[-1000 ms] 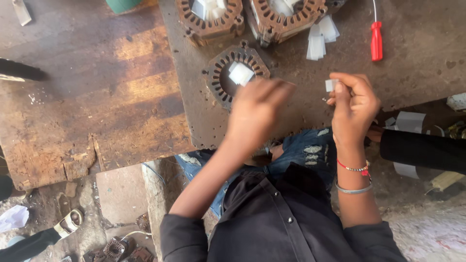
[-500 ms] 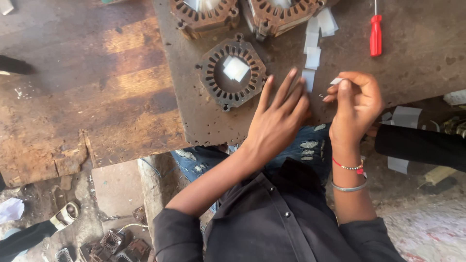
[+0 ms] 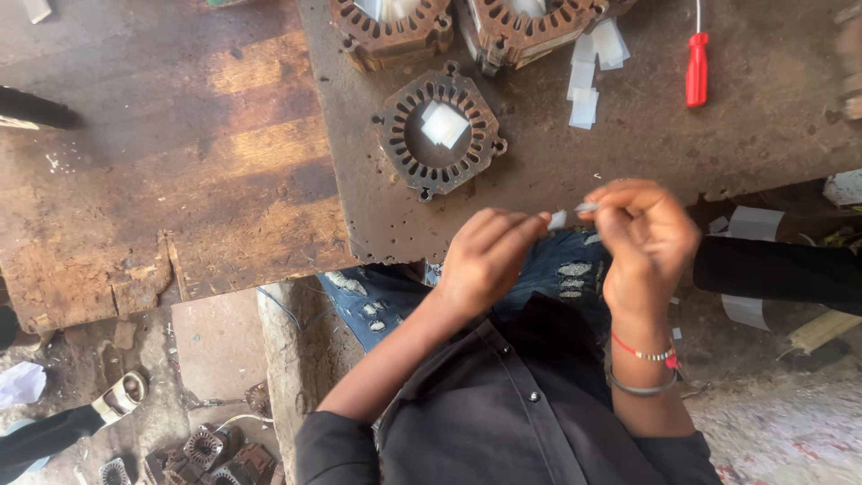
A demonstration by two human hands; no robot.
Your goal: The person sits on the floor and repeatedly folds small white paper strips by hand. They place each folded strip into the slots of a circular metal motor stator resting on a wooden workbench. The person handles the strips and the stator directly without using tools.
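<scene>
left hand (image 3: 485, 260) – fingers pinching small white paper strip (image 3: 558, 219) | right hand (image 3: 648, 235) – closed on its other end | risk: thin strip may tear or slip, likely dropping off rusty metal bench plate (image 3: 557, 171)

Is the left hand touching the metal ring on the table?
Apart. The head view shows bare table between the left hand and the metal ring.

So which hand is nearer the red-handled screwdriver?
Right. The right hand sits below the red-handled screwdriver, slightly left of it; the left hand is farther left, by the plate's near edge.
</scene>
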